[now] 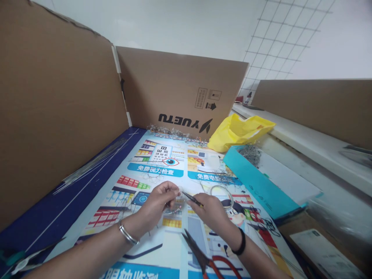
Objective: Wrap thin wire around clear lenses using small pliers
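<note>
My left hand [162, 199], with a silver bangle on its wrist, pinches a small, thin wire piece whose exact shape is too fine to make out. My right hand [210, 207], a black band round its wrist, grips dark-tipped pliers [192, 198]. The plier tips point left and meet the wire piece at my left fingertips. Below my right hand, a pair of scissors [203, 257] with red handles lies on the printed poster sheet [184, 232]. A coil of pale wire [222, 187] lies just beyond my right hand.
Cardboard panels [180, 89] stand at the back and left. A yellow bag [238, 133] and a turquoise box [261, 190] holding a tangle of wire are on the right. Long thin rods [95, 161] lie at left. Wire scraps [174, 132] line the back edge; green-handled scissors [14, 257] lie bottom left.
</note>
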### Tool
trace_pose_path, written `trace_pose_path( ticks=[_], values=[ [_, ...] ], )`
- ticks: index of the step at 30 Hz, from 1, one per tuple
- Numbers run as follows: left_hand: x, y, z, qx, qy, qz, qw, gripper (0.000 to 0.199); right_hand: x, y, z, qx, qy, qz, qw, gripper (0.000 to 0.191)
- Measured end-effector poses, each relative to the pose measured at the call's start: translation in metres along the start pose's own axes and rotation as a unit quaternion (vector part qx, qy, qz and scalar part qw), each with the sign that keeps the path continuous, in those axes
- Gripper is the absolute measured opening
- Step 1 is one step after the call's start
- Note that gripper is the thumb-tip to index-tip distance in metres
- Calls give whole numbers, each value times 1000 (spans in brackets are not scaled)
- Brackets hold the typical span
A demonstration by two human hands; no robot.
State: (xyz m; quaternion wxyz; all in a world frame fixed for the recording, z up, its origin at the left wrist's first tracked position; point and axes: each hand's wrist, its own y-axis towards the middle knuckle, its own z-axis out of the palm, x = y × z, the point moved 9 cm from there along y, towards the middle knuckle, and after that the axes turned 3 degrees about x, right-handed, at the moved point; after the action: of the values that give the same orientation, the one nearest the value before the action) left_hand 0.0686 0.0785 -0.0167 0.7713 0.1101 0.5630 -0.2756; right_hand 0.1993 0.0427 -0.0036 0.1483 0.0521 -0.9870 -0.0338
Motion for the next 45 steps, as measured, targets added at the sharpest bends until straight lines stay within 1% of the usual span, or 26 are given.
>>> trace_pose_path(
  ticks=[3, 5, 9, 14, 19, 23, 26, 29, 34, 40, 45],
  values=[
    [-5, 2, -6, -26, 60, 35, 997, 14, 0, 0, -3, -5, -8, -2, 1000, 28],
    [-6, 4, -6, -20, 69, 44, 996, 15, 0, -1, -5, -9, -17, -3, 1000, 26],
    [-2, 6, -2, 24, 35, 24, 999, 15, 1, -1, -5, -9, -39, -5, 999, 26],
    [2, 6, 2, 55, 20, 6, 998, 16, 1, -1, -3, -7, -55, -8, 998, 23],
    [6, 6, 2, 51, 43, -14, 998, 18, 2, -1, -4, -3, -56, -9, 998, 22],
    [7, 8, 0, 47, 63, -9, 997, 17, 1, -1, -2, 8, -60, -3, 998, 19],
    [10, 10, -2, 45, 101, -5, 994, 17, 0, -1, -2, 4, -65, -1, 998, 18],
    [14, 11, -1, 56, 136, -20, 989, 18, -1, -1, -1, 7, -68, 2, 998, 22],
    [18, 9, 4, 85, 164, -51, 981, 18, 0, 0, 3, 30, -68, 10, 997, 25],
    [18, 8, 5, 83, 189, -66, 976, 18, 0, 0, 5, 30, -62, 14, 997, 29],
    [18, 8, 6, 80, 182, -63, 978, 16, 0, -1, 6, 23, -59, 13, 998, 30]
  ],
)
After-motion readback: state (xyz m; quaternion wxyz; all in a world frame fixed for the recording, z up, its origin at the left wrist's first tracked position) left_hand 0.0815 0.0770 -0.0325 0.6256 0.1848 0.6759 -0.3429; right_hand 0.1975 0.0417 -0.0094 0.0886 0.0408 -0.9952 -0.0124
